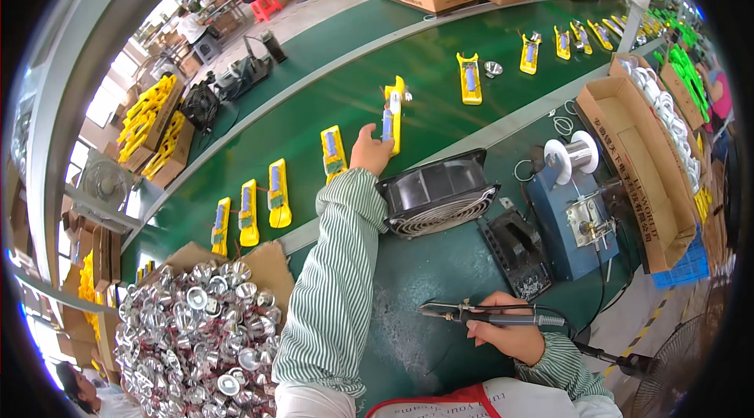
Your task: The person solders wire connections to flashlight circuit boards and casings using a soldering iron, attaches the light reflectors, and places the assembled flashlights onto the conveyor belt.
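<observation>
My left hand (pixel 372 149) stretches over the green conveyor belt, its fingers closed on the lower end of a yellow flashlight housing (pixel 397 111) with a blue cylindrical battery inside. A shiny bit shows beside the housing's upper part, too small to make out. Low on the right, my right hand (pixel 510 331) grips a soldering iron (pixel 510 320) fitted with a thin feed tube, its tip pointing left above the worn bench top (pixel 393 284). Along the belt to the left lie several similar housings (pixel 279 194), with small green boards. Another housing (pixel 470 80) lies to the right, next to a silver reflector cup (pixel 492 69).
A black square fan (pixel 440 190) stands between bench and belt. To its right are a black iron stand (pixel 516 249), a blue solder feeder (pixel 561 221) with a wire spool (pixel 571 159), and a cardboard box (pixel 620 174). Reflector cups (pixel 196 324) are heaped at lower left.
</observation>
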`<state>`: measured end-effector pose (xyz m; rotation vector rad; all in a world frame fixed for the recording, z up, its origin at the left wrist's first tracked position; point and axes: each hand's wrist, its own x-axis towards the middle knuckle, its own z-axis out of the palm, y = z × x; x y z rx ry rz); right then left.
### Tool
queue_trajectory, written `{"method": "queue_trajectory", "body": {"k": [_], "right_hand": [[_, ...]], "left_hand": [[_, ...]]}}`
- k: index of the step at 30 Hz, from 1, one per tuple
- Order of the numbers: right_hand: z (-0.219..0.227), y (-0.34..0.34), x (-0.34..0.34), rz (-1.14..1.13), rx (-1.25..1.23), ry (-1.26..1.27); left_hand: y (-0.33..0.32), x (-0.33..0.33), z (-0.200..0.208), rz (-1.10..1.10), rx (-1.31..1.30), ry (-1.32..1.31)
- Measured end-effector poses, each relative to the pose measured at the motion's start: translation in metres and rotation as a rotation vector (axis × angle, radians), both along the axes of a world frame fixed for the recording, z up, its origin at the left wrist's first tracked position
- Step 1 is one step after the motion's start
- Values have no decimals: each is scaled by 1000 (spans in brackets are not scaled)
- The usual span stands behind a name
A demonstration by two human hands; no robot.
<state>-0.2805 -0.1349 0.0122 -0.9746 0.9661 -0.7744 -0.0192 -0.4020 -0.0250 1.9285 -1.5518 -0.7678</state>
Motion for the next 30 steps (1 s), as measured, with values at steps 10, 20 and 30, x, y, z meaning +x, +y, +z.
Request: {"method": "queue_trajectory", "body": {"k": [10, 20, 30], "right_hand": [[-8, -7, -5, -47, -10, 62], [-5, 10, -3, -55, -124, 31], [3, 28, 7, -1, -205, -23]], "left_hand": [[43, -7, 29, 143, 2, -805], [148, 25, 24, -4, -108, -594], [380, -21, 26, -162, 68, -551]]}}
